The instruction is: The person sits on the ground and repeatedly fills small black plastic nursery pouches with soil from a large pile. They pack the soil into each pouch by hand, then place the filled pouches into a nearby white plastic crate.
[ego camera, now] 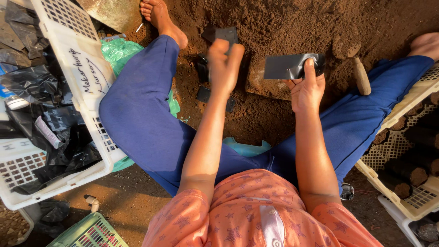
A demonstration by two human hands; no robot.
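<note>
Lying sideways, a black bag [288,67] is pinched by the right hand [307,89]; just left, the empty left hand [225,64] is held loosely curled.

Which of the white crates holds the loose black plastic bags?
The white crate on the person's left, heaped with crumpled black bags. The white crate on the right holds dark, soil-filled bags packed side by side instead.

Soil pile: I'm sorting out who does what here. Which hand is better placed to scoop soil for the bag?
Probably the left hand: it is free and over the soil pile. The right hand holds the black bag.
</note>
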